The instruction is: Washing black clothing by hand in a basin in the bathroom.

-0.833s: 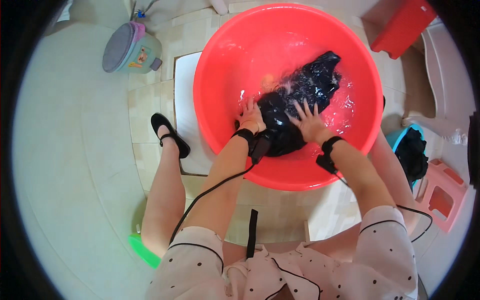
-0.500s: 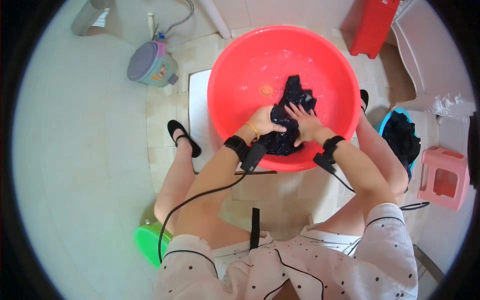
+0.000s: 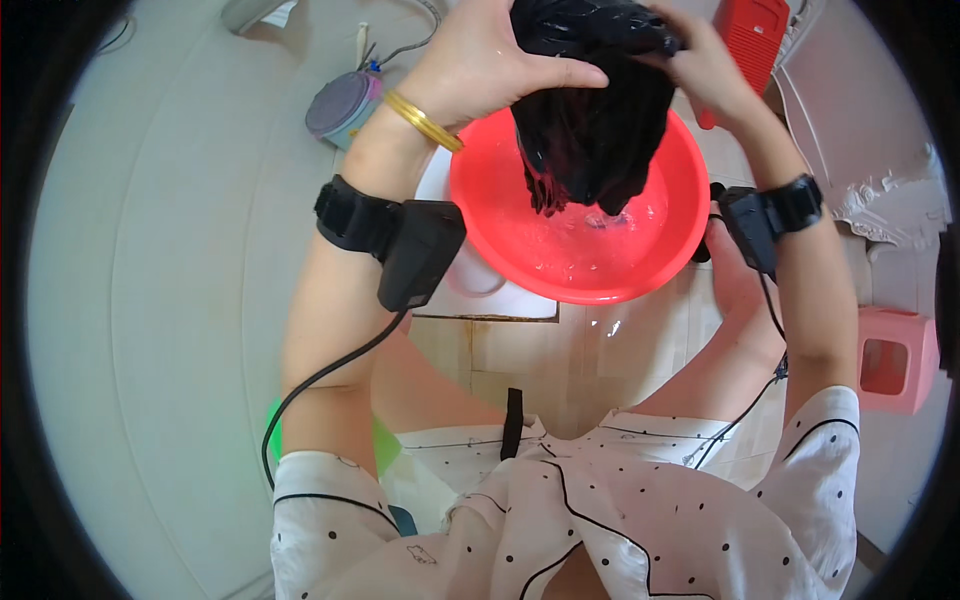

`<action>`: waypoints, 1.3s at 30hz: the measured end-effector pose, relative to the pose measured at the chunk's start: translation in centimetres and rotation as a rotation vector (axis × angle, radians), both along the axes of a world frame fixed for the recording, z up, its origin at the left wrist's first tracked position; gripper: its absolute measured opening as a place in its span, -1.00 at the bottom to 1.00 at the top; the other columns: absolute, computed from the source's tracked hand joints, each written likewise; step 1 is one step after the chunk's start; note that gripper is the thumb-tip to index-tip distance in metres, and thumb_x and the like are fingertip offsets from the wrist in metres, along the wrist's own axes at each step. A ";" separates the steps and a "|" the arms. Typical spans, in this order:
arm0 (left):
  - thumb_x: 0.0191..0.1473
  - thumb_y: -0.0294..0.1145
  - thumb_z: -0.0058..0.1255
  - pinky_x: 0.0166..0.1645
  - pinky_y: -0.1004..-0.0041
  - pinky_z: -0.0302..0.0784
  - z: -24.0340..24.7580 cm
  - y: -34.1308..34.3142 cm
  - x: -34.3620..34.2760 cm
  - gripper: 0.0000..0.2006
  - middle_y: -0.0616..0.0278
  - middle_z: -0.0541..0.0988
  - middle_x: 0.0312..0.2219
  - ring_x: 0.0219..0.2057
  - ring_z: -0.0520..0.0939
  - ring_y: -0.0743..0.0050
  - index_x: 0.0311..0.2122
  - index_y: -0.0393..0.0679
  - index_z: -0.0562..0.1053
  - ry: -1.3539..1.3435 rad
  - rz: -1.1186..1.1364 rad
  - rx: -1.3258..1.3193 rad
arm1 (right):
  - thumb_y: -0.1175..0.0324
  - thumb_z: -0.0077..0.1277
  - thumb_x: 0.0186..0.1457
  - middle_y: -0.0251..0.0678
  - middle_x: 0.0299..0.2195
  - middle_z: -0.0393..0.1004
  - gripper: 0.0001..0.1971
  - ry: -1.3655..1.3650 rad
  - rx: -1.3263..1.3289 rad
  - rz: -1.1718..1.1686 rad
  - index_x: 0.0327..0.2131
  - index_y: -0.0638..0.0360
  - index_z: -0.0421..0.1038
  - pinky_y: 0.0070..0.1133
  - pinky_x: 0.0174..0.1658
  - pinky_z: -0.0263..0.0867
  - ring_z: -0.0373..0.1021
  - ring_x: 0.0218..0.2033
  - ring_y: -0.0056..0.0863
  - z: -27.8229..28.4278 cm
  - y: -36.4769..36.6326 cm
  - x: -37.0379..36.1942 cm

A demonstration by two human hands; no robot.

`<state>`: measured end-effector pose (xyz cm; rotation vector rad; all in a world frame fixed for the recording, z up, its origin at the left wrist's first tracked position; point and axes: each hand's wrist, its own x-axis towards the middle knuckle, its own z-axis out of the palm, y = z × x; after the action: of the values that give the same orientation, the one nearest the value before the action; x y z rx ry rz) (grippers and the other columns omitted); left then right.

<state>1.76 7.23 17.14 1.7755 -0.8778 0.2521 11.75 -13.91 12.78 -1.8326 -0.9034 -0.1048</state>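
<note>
A wet, shiny black garment hangs high over the red basin, its lower edge drooping toward the water. At the garment's left side, my left hand grips it with the thumb lying across the front. My right hand holds the upper right edge, and some of its fingers are hidden behind the cloth. The basin has shallow water in it, with ripples under the garment. What kind of garment it is does not show.
Under the basin lies a white board. A lidded bucket stands far left, and a red ridged plastic piece leans far right. A pink stool is at right. A green container shows beside my left arm.
Both hands have lifted the black garment out of the basin, up and closer to me. Before, it lay in the basin under my hands, the right one with fingers spread.
</note>
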 end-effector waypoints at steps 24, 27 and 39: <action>0.00 -0.22 -0.12 -0.07 0.11 0.49 -33.9 -0.7 1.1 -0.71 0.14 0.57 -0.34 -0.28 0.59 0.14 -0.27 -0.22 0.44 1.623 0.447 -1.359 | -0.14 -0.09 0.05 -0.16 -0.44 0.53 -0.44 1.054 -0.358 -0.410 -0.35 0.29 0.49 -0.42 -0.31 0.32 0.47 -0.35 -0.27 -32.5 -5.1 -3.9; 0.03 -0.24 -0.16 -0.05 0.18 0.48 -27.7 0.1 1.6 -0.72 0.15 0.58 -0.33 -0.26 0.59 0.19 -0.27 -0.22 0.46 1.524 0.424 -1.264 | -0.31 -0.17 0.00 -0.07 -0.16 0.43 -0.23 1.271 -0.226 -0.426 -0.08 0.33 0.35 -0.36 -0.19 0.31 0.36 -0.09 -0.21 -31.4 -4.3 -6.7; 0.10 -0.24 -0.23 -0.01 0.32 0.46 -14.3 -0.3 -0.6 -0.68 0.17 0.58 -0.26 -0.20 0.58 0.26 -0.22 -0.24 0.46 1.405 -0.005 -1.204 | -0.18 -0.09 0.04 -0.11 -0.10 0.28 -0.36 1.732 0.945 0.073 -0.04 0.20 0.25 -0.32 -0.06 0.36 0.33 -0.14 -0.24 -24.2 0.3 -8.4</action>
<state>1.11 6.95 2.88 0.4729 0.3266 -0.4053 3.31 -13.64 -11.45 -0.4882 0.3504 0.8393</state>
